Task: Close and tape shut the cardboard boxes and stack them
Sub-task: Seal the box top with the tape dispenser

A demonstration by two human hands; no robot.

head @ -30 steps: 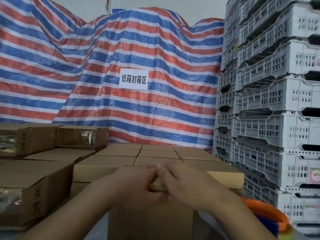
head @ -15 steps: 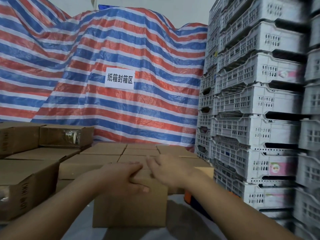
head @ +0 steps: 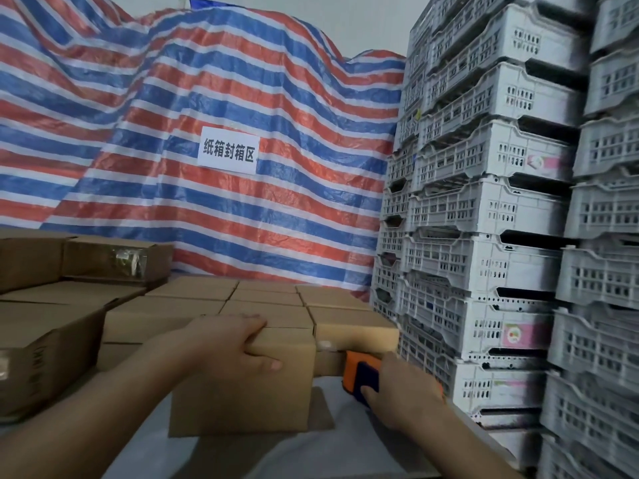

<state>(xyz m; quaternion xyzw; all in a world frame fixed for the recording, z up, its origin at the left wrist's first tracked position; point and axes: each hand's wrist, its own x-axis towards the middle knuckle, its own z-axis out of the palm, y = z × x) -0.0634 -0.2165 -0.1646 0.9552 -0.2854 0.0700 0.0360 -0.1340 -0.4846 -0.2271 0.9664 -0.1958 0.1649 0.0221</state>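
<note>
The box stands near the middle of the desk, its flaps folded down. The left hand holds it at the top near edge, fingers laid over the lid and thumb curled against the front face, which pins the flaps shut. The right hand is just right of the box, curled round an orange and blue tape dispenser that sits low beside the box's right side. A clear roll shows just above it, touching or nearly touching the box corner; which, I cannot tell.

So closing looks done and taping is the step in hand, not yet begun on the lid. The next move calls for lifting the dispenser onto the seam and drawing it across while the left hand keeps the flaps flat. Taped boxes lie stacked beyond and to the left; grey crates rise on the right.
</note>
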